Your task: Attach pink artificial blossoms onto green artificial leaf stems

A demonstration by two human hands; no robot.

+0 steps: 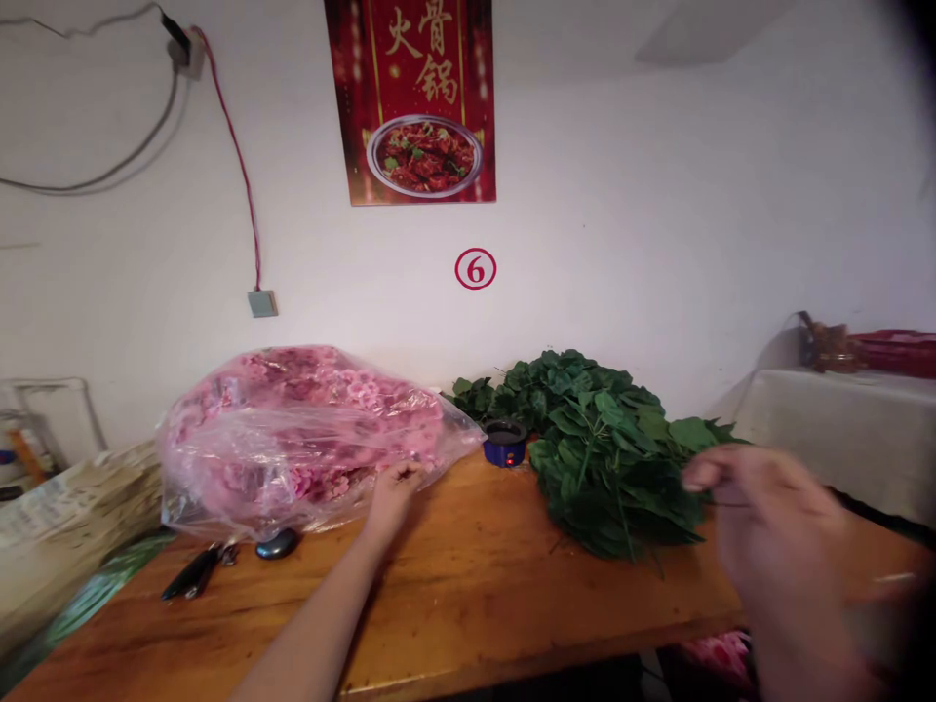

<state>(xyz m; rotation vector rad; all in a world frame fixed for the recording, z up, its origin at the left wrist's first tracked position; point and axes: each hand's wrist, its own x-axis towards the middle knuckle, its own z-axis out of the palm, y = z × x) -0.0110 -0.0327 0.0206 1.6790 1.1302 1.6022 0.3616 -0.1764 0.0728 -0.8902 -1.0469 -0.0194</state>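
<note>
A clear plastic bag (pixel 292 429) full of pink artificial blossoms (pixel 314 483) lies on the wooden table. My left hand (pixel 401 480) is at the bag's front right side, its fingers bent and closed against the pink flowers; what they pinch is too small to make out. To the right spreads a heap of green artificial leaves (pixel 606 458). At its right edge my right hand (pixel 767 492) is raised and smeared by motion, thumb and fingers drawn together, with a thin dark stem-like line beside them. Between bag and leaves stands a small blue round pot (pixel 504 444) with a red light.
Black-handled scissors or pliers (pixel 194 573) and a dark rounded object (pixel 276 544) lie on the wooden table (pixel 468 624) before the bag. Paper-like bundles (pixel 80 517) are at the left. A white-covered surface (pixel 840 419) with a red box (pixel 899 351) stands at the right.
</note>
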